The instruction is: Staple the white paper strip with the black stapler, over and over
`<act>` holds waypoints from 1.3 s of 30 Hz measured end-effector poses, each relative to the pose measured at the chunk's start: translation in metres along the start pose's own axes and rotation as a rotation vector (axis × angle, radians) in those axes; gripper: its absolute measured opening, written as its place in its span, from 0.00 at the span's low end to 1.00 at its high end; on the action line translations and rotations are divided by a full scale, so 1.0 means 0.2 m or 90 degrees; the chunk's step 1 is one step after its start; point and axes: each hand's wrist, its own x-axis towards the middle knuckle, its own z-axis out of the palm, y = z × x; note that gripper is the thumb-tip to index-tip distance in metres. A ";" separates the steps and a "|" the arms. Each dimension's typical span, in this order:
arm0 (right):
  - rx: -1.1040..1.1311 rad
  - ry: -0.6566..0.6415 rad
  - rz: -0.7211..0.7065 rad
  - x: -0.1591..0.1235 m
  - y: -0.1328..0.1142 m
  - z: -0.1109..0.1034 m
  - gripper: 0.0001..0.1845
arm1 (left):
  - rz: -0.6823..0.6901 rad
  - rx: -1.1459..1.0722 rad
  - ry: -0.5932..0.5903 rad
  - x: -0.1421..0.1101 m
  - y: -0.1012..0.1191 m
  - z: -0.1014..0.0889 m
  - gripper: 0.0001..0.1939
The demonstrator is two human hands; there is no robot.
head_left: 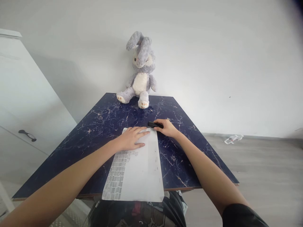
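A sheet of white paper (142, 176), printed down its left side, lies lengthwise on the dark blue table and reaches past the near edge. Whether it is one sheet or a stack I cannot tell. My left hand (132, 138) rests flat on its far end, fingers spread and pointing right. My right hand (167, 127) is closed around a black stapler (155, 125), which sits at the paper's far right corner. The stapler's jaws are too small to make out.
A grey and white plush rabbit (141, 72) sits at the table's far edge against the white wall. The table (184, 157) has a marble pattern. To the left stands a white cabinet (28, 94) with a dark handle. A clear plastic wrapper (234, 139) lies on the floor.
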 end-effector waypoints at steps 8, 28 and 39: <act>-0.012 0.007 0.007 -0.01 -0.01 -0.02 0.13 | -0.020 0.014 -0.010 -0.01 0.02 -0.02 0.33; 0.011 -0.025 -0.014 -0.01 -0.01 -0.03 0.17 | -0.008 0.002 -0.018 -0.01 0.02 -0.03 0.32; -0.073 0.012 0.015 0.01 -0.14 0.07 0.20 | -0.029 -0.012 -0.050 0.01 0.06 0.00 0.34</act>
